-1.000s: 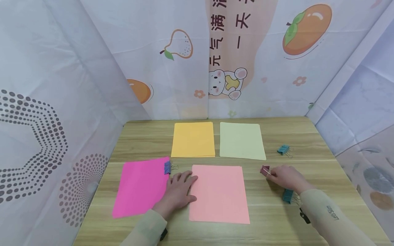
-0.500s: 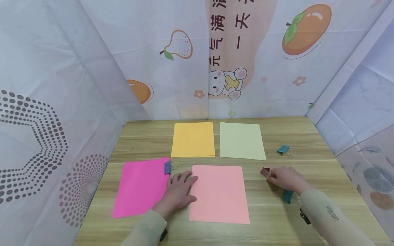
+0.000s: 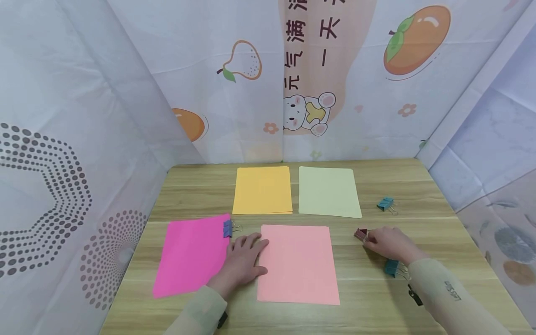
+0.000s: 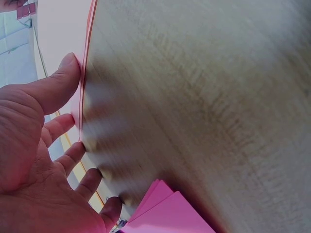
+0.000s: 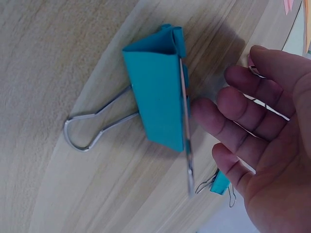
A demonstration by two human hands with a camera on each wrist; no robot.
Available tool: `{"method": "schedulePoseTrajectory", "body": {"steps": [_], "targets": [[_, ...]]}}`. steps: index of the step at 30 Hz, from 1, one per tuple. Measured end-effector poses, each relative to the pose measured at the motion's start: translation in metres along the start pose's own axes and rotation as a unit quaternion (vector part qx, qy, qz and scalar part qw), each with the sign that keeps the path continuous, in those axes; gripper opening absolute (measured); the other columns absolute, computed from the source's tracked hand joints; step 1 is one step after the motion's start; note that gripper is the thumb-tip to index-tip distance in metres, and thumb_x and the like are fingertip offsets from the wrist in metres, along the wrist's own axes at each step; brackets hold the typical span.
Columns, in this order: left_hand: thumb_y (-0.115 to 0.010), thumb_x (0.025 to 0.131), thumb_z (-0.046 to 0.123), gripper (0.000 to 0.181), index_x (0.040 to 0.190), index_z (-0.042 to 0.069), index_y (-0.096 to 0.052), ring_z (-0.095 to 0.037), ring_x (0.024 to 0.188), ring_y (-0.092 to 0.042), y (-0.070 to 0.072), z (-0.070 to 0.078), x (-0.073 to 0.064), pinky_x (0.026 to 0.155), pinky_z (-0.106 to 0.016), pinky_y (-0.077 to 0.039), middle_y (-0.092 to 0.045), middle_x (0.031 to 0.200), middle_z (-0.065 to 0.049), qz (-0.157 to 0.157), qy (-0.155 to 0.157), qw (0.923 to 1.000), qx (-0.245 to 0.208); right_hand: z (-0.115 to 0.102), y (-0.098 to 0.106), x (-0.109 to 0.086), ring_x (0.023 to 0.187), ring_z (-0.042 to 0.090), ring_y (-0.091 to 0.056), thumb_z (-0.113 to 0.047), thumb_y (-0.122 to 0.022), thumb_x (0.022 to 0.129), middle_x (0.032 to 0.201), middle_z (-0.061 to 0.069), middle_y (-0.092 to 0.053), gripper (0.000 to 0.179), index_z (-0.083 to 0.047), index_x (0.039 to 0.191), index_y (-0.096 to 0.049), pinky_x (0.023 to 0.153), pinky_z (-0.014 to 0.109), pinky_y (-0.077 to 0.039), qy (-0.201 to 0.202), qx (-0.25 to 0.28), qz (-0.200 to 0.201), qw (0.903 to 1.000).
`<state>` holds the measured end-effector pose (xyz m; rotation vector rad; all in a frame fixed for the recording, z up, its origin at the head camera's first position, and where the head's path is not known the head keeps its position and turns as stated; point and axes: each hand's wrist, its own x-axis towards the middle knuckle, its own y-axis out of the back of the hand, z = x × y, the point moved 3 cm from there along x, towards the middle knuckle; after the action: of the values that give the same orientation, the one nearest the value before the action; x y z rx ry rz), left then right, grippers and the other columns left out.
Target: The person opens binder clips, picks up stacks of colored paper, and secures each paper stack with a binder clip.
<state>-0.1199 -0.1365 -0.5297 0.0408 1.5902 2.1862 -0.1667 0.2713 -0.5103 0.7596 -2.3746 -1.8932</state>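
Note:
My left hand (image 3: 244, 260) lies with fingers spread at the left edge of a stack of light pink paper (image 3: 298, 265). Thumb and fingertips touch that edge in the left wrist view. To its left is a magenta paper stack (image 3: 190, 258) with a blue-purple binder clip (image 3: 227, 228) on its upper right corner. Off the right side of the pink stack, my right hand (image 3: 387, 242) pinches a dark red binder clip (image 3: 360, 234) by its wire handle end, close over the table. In the right wrist view, the fingers mostly hide this clip.
Yellow paper (image 3: 263, 190) and pale green paper (image 3: 329, 191) lie at the back. One teal binder clip (image 3: 385, 204) sits at the back right. Another teal binder clip (image 5: 158, 94) lies beneath the right wrist. Cloth curtains (image 3: 201, 70) rise behind and beside the wooden table (image 3: 201, 186).
The dark red binder clip has turned slightly in my right fingers, showing more of its open side. My left hand has stayed put on the pink stack's edge.

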Motion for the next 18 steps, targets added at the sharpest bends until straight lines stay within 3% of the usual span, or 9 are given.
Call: {"method": "schedulePoseTrajectory", "body": {"steps": [18], "targets": [[-0.078,0.088,0.043,0.072,0.152,0.024,-0.049,-0.041,0.140,-0.033,-0.0004,-0.0003,0.0002,0.107,-0.066,-0.029,-0.036,0.160,-0.005,-0.005,0.001,1.0000,0.002,0.0003,-0.0001,-0.0032,0.060,0.012,-0.045,-0.030,-0.073,0.092,0.068,-0.005,-0.053,0.024,-0.014,0.080,-0.061,0.056,0.030,-0.036,-0.010,0.018,0.001,0.9998]]}}
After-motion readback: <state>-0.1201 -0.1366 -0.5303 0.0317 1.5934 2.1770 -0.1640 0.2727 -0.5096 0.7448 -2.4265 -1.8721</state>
